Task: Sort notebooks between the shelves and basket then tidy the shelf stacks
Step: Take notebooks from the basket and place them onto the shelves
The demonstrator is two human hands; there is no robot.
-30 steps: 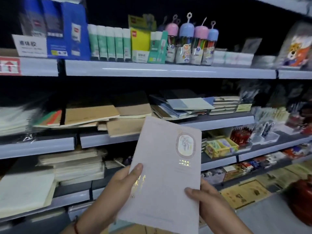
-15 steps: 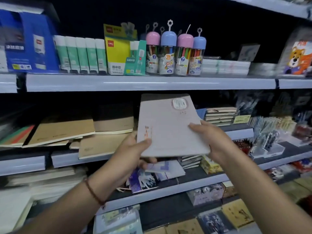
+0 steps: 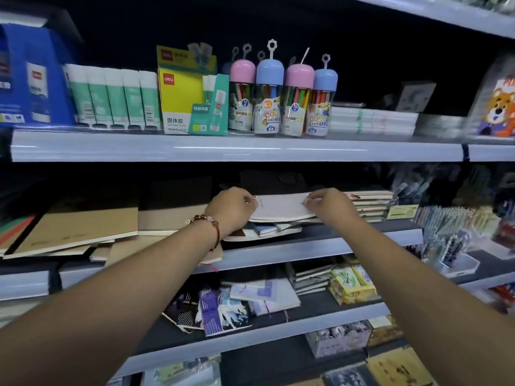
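Observation:
A pale pink notebook [image 3: 278,208] lies flat on top of a loose pile of notebooks [image 3: 267,230] on the middle shelf [image 3: 306,249]. My left hand [image 3: 231,208] grips its left edge with curled fingers, a bead bracelet on the wrist. At the notebook's right edge, the fingertips of my right hand [image 3: 328,207] pinch it. Brown kraft notebooks [image 3: 75,232] lie in untidy, overlapping stacks to the left on the same shelf. A neat small stack of notebooks [image 3: 367,204] sits just right of my right hand. No basket is in view.
The top shelf holds glue sticks [image 3: 111,98], a yellow glue pack [image 3: 181,101] and marker tubs [image 3: 281,90]. The shelf below carries dark patterned notebooks [image 3: 211,310] and yellow boxes [image 3: 351,282]. Pens and small goods [image 3: 451,229] fill the right side.
Both hands carried the pale pink notebook up and forward from chest height and laid it flat on the pile on the middle shelf. My view has moved closer to the shelves.

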